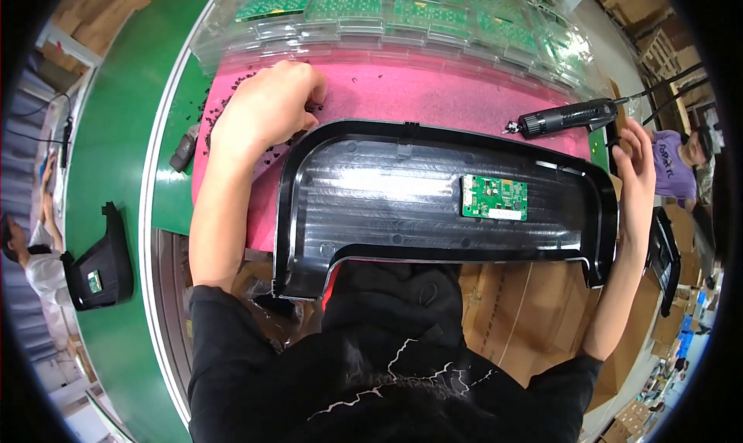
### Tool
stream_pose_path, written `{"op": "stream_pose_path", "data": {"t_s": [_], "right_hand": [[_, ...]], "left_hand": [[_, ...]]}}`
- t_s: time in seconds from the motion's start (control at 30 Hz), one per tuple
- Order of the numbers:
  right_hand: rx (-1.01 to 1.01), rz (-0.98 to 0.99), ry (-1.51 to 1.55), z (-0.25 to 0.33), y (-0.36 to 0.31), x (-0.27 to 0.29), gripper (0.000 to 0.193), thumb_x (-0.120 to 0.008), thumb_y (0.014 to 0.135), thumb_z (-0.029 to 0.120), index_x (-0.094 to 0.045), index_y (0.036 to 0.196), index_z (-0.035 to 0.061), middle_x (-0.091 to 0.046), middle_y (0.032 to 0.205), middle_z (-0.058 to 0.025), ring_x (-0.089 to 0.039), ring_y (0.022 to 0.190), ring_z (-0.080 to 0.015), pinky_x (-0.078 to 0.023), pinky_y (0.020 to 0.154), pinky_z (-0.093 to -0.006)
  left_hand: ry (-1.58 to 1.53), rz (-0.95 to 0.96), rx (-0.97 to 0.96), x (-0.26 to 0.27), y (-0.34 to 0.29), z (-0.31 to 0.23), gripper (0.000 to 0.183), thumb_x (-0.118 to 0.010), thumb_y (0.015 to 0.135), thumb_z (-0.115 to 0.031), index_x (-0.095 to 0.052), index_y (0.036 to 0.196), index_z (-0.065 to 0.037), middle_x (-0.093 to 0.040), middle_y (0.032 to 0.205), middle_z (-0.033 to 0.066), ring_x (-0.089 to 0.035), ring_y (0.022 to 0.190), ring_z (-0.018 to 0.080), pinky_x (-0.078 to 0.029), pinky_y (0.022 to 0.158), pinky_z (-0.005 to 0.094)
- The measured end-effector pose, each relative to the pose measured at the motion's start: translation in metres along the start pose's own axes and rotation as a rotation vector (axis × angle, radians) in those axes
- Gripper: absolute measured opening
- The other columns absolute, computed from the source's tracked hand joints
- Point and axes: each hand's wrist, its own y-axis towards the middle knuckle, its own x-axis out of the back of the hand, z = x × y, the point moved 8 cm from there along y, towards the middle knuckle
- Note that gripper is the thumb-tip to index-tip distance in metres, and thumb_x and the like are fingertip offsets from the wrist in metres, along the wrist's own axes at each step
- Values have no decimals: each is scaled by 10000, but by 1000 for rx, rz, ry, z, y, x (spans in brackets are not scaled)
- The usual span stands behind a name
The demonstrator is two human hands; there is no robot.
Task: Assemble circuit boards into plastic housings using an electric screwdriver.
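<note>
A curved black plastic housing (371, 211) lies open side up in front of me, its near edge toward my body. On its inner floor, right of the middle, sits a small green circuit board (494, 197). My left hand (272, 106) is beyond the housing's far left corner, palm down over small black screws (271, 153) scattered on the pink mat. Its fingers curl inward; the fingertips are partly hidden, and I cannot make out what they pinch. My right hand (638, 163) is beside the housing's right end, fingers apart, close to a black electric screwdriver (569, 119) lying on the mat.
Clear plastic trays of green circuit boards (348, 8) stand along the mat's far side. A dark lump (183, 150) lies left of the pink mat (449, 94). Another black housing (101, 265) rests on the green conveyor (124, 141). People sit at far left and right.
</note>
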Motion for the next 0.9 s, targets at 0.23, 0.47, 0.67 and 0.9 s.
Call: {"op": "stream_pose_path", "data": {"t_s": [0.23, 0.47, 0.67, 0.9], "right_hand": [[-423, 187, 429, -59, 62, -24, 340, -644, 956, 161, -573, 1289, 160, -587, 1062, 8, -582, 859, -120, -498, 770, -274], [165, -342, 668, 25, 54, -56, 594, -673, 905, 20, -258, 1330, 34, -659, 1086, -177, -663, 930, -199, -547, 820, -292], [-163, 241, 889, 43, 37, -126, 310, -601, 1005, 272, -536, 1199, 40, -669, 1083, -119, -652, 962, -206, -502, 874, -336], [121, 20, 1266, 84, 16, -93, 474, -505, 982, 500, -541, 1141, 55, -519, 782, -42, -503, 720, -182, -445, 778, -399]], "left_hand": [[51, -22, 36, -8, 10, -5, 147, -748, 654, 27, -682, 785, 13, -701, 803, 192, -695, 814, 377, -547, 710, 437], [-7, -40, 52, -5, 16, 0, 150, -682, 634, 51, -662, 782, 34, -683, 769, 207, -684, 779, 381, -541, 720, 437], [-68, -21, 51, -6, 21, 12, 146, -684, 654, 35, -667, 798, 51, -687, 779, 223, -681, 775, 398, -551, 726, 435], [-720, -7, -172, 22, 33, -52, 149, -690, 744, 0, -714, 885, 40, -717, 768, 90, -686, 747, 151, -559, 734, 286]]}}
